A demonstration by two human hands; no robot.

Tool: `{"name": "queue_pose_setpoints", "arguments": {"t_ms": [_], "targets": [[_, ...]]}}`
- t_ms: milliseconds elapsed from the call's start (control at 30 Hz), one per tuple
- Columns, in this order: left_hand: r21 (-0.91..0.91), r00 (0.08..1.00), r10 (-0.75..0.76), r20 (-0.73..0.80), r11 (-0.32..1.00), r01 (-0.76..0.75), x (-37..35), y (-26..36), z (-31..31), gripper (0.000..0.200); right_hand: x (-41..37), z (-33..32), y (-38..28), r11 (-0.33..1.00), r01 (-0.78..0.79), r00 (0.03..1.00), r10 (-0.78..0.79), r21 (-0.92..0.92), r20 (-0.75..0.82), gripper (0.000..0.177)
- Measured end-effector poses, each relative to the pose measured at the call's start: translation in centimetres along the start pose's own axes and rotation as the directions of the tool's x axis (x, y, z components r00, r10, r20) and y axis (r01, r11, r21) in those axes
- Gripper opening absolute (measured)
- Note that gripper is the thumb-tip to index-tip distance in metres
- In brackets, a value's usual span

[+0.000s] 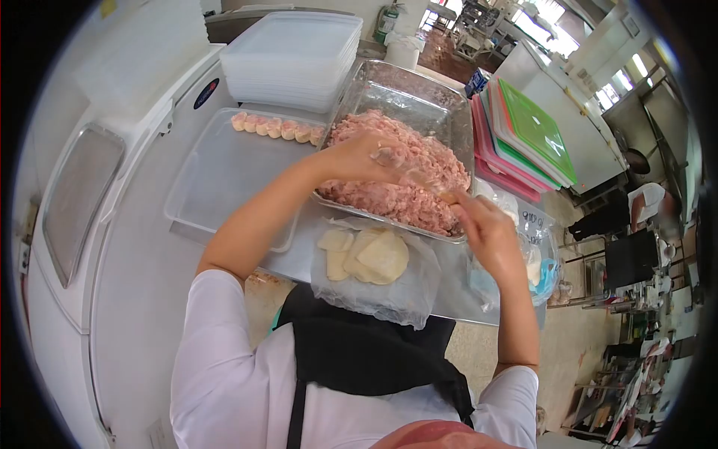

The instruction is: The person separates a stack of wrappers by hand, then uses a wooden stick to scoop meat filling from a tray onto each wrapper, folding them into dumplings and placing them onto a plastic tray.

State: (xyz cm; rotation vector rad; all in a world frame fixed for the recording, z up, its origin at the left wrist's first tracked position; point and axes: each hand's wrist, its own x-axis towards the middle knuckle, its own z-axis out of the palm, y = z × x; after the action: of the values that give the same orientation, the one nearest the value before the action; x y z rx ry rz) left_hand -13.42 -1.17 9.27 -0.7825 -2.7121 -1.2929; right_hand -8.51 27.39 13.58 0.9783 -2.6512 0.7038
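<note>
A deep clear tray holds a large mound of pink minced meat. My left hand is over the meat, its fingers curled; what lies in them is hidden. At the tray's near right corner, my right hand is closed on a small tan, handle-like tool that points toward my left hand. Its far end is blurred against the meat. Round pale dough wrappers lie overlapping on a plastic bag in front of the tray.
Left of the meat, a shallow translucent tray carries a row of filled dumplings along its far edge. Stacked clear containers stand behind it. Coloured lids are piled at the right, near plastic bags on the metal table.
</note>
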Motion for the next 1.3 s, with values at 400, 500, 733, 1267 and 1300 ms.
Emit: {"name": "queue_pose_setpoints", "arguments": {"t_ms": [400,500,733,1267,1300], "targets": [[-0.001,0.986,-0.131,-0.104,0.991,0.132,-0.6,-1.1,-0.2,0.072,0.3,4.5,4.0,0.987,-0.126,0.985,0.113,0.098,0.129,0.033],[-0.042,0.973,-0.231,-0.026,0.972,0.23,-2.3,-4.5,-4.5,0.067,-0.1,6.6,7.1,0.922,-0.141,0.989,0.114,0.359,0.096,0.033],[0.168,0.733,-0.411,-0.542,0.802,0.574,-11.4,-19.0,-14.7,0.054,-1.4,9.2,9.5,0.764,-0.312,0.947,0.294,0.565,0.126,0.031],[0.334,0.553,-0.303,-0.776,0.547,0.768,-12.8,-24.3,-13.4,0.065,-1.5,8.5,8.8,0.696,-0.419,0.901,0.398,0.583,0.172,0.03],[0.349,0.555,-0.274,-0.785,0.545,0.762,-12.8,-23.5,-13.2,0.065,-1.6,8.7,8.9,0.696,-0.422,0.899,0.406,0.581,0.167,0.03]]}}
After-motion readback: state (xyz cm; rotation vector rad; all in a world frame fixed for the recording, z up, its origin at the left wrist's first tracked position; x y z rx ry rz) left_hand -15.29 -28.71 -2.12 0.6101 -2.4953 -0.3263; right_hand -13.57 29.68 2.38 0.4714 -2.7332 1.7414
